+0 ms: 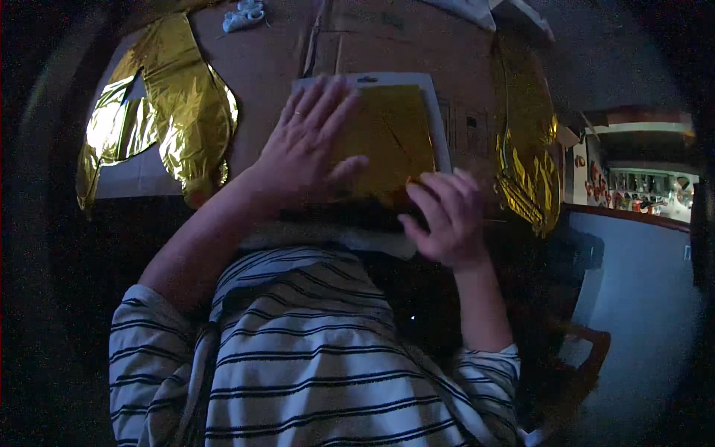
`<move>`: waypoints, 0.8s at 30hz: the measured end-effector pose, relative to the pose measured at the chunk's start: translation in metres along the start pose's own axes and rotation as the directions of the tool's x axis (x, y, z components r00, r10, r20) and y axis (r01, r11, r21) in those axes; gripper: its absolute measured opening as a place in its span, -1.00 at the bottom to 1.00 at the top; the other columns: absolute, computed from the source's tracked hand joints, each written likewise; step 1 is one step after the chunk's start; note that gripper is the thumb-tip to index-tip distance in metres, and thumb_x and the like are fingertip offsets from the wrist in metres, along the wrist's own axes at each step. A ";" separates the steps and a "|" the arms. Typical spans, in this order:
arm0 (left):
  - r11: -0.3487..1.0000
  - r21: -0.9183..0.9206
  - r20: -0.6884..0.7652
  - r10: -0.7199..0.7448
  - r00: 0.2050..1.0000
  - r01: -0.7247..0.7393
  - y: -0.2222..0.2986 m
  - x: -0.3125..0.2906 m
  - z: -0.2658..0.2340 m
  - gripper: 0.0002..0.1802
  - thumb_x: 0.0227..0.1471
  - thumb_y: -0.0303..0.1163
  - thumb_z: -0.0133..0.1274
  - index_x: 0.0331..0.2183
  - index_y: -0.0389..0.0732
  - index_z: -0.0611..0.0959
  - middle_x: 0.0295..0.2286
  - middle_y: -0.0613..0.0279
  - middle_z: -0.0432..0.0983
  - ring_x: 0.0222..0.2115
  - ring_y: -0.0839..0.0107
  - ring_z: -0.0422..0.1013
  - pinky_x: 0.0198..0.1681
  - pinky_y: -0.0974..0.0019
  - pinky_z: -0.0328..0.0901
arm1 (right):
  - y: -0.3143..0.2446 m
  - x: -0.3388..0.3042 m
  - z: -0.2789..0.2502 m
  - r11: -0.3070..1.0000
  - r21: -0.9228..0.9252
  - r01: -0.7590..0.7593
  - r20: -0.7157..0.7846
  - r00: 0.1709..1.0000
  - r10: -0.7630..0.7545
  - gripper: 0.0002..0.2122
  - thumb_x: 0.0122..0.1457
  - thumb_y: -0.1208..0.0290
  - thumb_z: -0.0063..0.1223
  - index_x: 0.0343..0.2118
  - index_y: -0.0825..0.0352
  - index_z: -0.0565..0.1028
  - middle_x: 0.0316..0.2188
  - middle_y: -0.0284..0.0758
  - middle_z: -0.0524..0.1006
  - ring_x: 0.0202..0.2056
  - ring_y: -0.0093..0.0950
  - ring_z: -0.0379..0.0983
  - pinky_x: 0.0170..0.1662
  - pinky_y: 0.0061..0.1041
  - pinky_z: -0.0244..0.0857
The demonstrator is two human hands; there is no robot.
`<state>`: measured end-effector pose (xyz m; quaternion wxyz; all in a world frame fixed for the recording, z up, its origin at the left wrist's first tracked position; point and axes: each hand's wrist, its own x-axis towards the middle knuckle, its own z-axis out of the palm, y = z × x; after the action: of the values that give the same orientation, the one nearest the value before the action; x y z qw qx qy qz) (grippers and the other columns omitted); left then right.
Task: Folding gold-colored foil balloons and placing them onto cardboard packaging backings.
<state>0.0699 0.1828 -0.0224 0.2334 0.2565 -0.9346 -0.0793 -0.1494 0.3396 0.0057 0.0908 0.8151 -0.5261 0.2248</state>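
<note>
In front of me lies a pale flat card or board (439, 127) with a hanging slot in its top edge. On it rests a folded, flat sheet of gold foil (395, 138). My left hand (309, 141) lies spread over the left part of the foil and card, fingers stretched out, a ring on one finger. Near the foil's lower right corner is my right hand (447, 216), its fingers bent and the thumb apart from them. Nothing shows between them, though the picture is dim and slightly blurred there. The foil's lower edge sits in shadow.
Brown cardboard (261, 97) lies under the work. A deflated gold foil balloon (179, 112) spreads at the left, and more crumpled gold foil (529, 171) hangs over the right edge. A small pale bundle (244, 15) sits at the far left. A wooden chair arm (592, 357) stands at lower right.
</note>
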 end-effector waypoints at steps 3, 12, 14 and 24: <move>1.000 -0.010 -0.006 0.007 1.000 -0.007 0.002 0.001 -0.013 -0.21 0.02 0.11 -0.08 0.14 -0.20 0.20 0.12 -0.14 0.05 0.17 -0.04 -0.05 0.23 -0.03 -0.18 | -0.008 -0.002 0.005 1.000 0.008 -0.014 0.042 0.999 0.014 -0.54 -0.18 0.40 0.24 -0.12 0.27 0.42 -0.11 -0.24 0.36 -0.08 -0.28 0.29 0.03 -0.18 0.18; 0.981 -0.191 0.021 0.048 0.999 -0.043 -0.023 -0.003 -0.035 -0.48 -0.03 -0.29 0.01 0.00 -0.24 0.39 0.00 -0.06 0.27 0.06 0.00 0.17 0.14 0.02 0.05 | -0.012 0.006 0.016 1.000 -0.021 0.011 0.004 1.000 -0.011 -0.69 -0.07 0.41 0.19 -0.21 0.31 0.47 -0.21 -0.28 0.44 -0.14 -0.33 0.35 0.02 -0.19 0.17; 0.975 -0.223 -0.014 -0.012 1.000 0.008 -0.025 -0.002 -0.042 -0.52 -0.03 -0.36 -0.01 -0.02 -0.23 0.41 -0.03 -0.06 0.31 0.01 0.00 0.23 0.10 0.03 0.10 | -0.015 0.008 0.014 1.000 -0.029 -0.005 0.016 1.000 0.005 -0.69 -0.05 0.40 0.18 -0.20 0.31 0.47 -0.20 -0.28 0.44 -0.13 -0.33 0.35 0.03 -0.18 0.17; 0.941 -0.304 -0.097 -0.186 0.978 0.149 -0.028 -0.031 -0.063 -0.58 -0.12 -0.41 0.09 -0.12 -0.23 0.49 -0.09 0.03 0.38 -0.06 0.05 0.31 0.00 0.09 0.24 | -0.027 0.001 0.010 0.990 -0.100 -0.101 -0.043 0.994 0.097 -0.69 0.00 0.38 0.14 -0.15 0.29 0.47 -0.11 -0.26 0.42 -0.07 -0.31 0.35 0.05 -0.16 0.15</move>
<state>0.1361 0.1731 0.0132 0.3192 0.3017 -0.8707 -0.2214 -0.1218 0.3463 -0.0001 0.1311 0.7778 -0.5750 0.2173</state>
